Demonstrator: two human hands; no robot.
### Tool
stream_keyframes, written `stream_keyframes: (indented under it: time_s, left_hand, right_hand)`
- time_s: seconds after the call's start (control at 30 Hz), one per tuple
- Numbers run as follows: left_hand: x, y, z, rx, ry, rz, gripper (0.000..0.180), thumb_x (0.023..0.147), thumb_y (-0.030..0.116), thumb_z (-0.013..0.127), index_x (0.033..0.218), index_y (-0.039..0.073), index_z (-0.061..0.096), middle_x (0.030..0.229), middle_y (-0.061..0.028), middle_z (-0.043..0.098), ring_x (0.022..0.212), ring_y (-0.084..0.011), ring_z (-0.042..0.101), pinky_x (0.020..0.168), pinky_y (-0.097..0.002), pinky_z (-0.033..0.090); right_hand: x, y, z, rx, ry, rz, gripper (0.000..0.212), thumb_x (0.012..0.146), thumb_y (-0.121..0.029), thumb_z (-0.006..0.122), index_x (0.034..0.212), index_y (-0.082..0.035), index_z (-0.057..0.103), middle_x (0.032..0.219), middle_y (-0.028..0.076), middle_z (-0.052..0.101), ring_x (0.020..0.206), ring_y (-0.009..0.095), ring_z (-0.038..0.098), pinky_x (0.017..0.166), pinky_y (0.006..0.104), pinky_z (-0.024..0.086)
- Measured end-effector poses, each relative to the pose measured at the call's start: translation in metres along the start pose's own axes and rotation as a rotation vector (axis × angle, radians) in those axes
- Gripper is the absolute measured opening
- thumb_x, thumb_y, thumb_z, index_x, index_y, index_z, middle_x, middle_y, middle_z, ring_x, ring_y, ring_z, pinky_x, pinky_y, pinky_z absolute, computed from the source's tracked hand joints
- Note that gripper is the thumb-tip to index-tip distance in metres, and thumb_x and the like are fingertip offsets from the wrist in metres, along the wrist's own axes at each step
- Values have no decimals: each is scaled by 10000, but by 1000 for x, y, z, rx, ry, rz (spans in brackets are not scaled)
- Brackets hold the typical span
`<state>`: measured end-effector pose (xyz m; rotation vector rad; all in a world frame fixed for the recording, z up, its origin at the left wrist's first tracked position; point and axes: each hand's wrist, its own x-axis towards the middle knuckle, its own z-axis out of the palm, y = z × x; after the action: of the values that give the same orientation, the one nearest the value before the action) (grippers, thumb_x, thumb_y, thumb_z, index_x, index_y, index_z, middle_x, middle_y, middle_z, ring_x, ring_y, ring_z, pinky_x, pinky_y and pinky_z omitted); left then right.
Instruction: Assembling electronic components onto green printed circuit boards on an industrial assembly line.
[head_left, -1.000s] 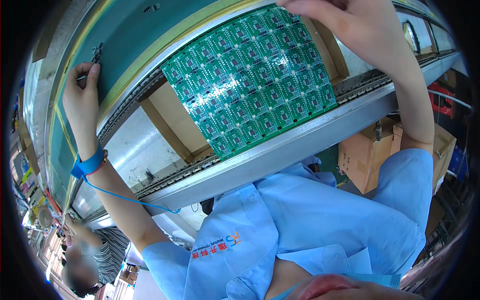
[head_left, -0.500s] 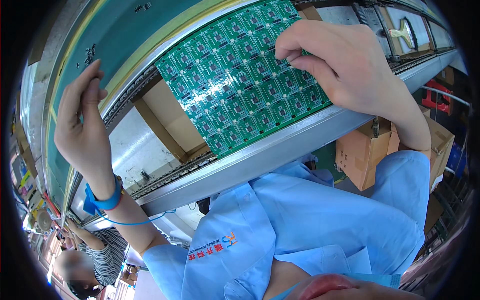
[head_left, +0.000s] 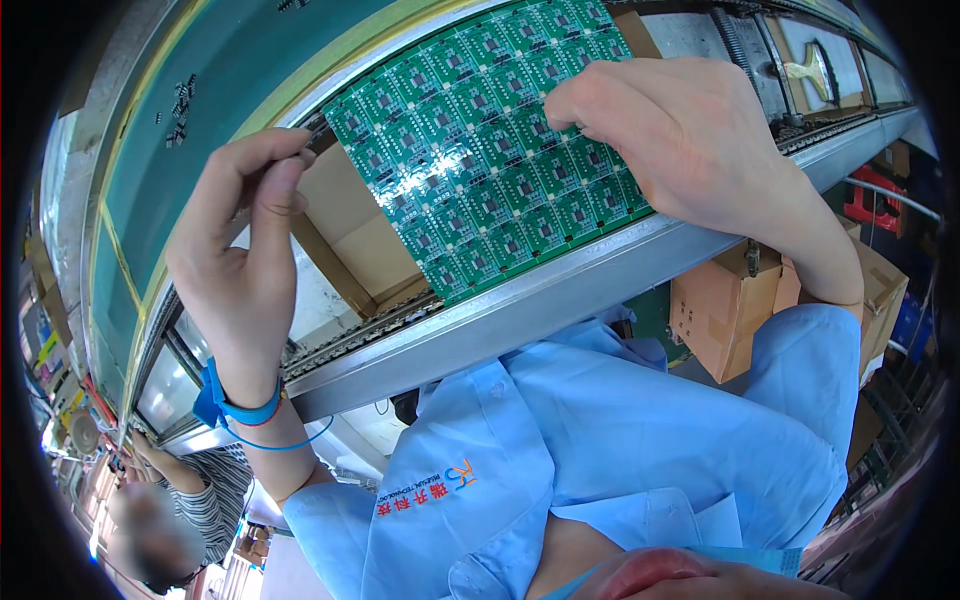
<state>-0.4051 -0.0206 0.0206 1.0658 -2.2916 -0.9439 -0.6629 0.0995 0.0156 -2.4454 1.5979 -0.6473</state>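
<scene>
A large green circuit board panel (head_left: 470, 170), made of many repeated small boards with dark chips, lies across the rails of a metal conveyor. My right hand (head_left: 680, 135) is over its right part, fingers curled and fingertips pinched down close to the board's surface. Whatever they hold is hidden behind the hand. Off the board's left edge, my left hand (head_left: 240, 220) is raised with thumb and forefinger pinched together. Anything between those fingertips is too small to name. A blue wrist strap (head_left: 250, 410) with a thin cord circles my left wrist.
Small black components (head_left: 180, 110) lie loose on the green surface (head_left: 230, 75) beyond the conveyor. The metal front rail (head_left: 510, 310) runs between me and the board. Cardboard boxes (head_left: 730, 305) stand below at right. A person in a striped sleeve (head_left: 220, 500) is at lower left.
My left hand has moved right, from near the loose components to beside the board's left edge. My right hand stays over the board, its fingertips shifted slightly left and curled further under.
</scene>
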Motion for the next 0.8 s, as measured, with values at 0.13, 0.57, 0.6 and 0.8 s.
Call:
stream_keyframes:
  time_s: [0.13,0.57,0.6,0.8]
  left_hand:
    - [4,-4,3,-28,-69,226,145,825,-72,578,934,3,638,851,-83,598,737,-173,579,656,-266,462]
    - [-12,26,38,152,-282,294,469,753,-81,626,1193,72,572,799,-45,578,600,-155,509,545,-275,428]
    - [-12,26,40,156,-294,279,541,750,-74,650,1257,80,548,802,-21,591,546,-103,469,517,-240,408]
    - [-8,28,43,189,-300,301,552,751,-73,657,1267,84,539,801,-19,594,546,-93,458,511,-234,405]
  right_hand:
    - [-8,3,-1,-100,-21,-38,197,748,-2,638,938,-54,626,790,56,644,649,233,629,548,306,488]
    - [86,91,17,-93,108,238,203,846,-227,625,915,-37,643,886,113,624,903,285,591,791,381,456]
    - [89,93,19,-68,91,259,201,844,-220,630,906,-29,641,878,124,632,882,293,600,767,382,463]
    - [88,79,10,-79,74,335,211,841,-205,642,908,-5,640,868,144,653,830,289,622,753,385,476]
